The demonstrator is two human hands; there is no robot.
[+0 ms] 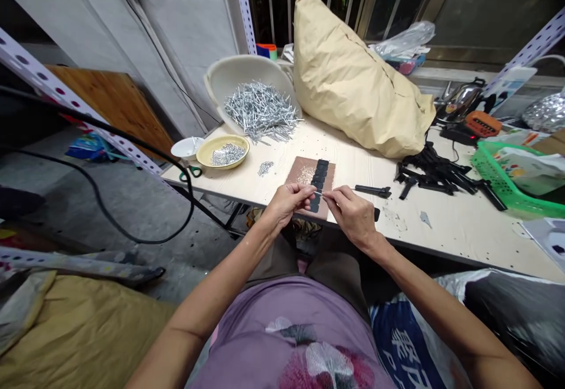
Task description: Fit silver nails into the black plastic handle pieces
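My left hand (292,202) and my right hand (354,215) are close together over the table's front edge, each in a pinch. Between their fingertips runs a thin metal rod (318,193). Just behind and below them lies a brown board (301,164) with a row of flat black pieces (322,171) and a scatter of tiny pale bits (305,175). Right of my right hand, a black plastic part (374,190) lies with a thin rod sticking out of its left end. A small heap of tiny metal pieces (265,168) is left of the board.
A tipped white basin (216,80) spills long metal pins (262,109). Before it stand a yellow bowl (205,158), a white bowl (183,149) and green-handled scissors (194,172). A big tan sack (348,77) lies behind; black parts (435,171) and a green basket (494,180) are right.
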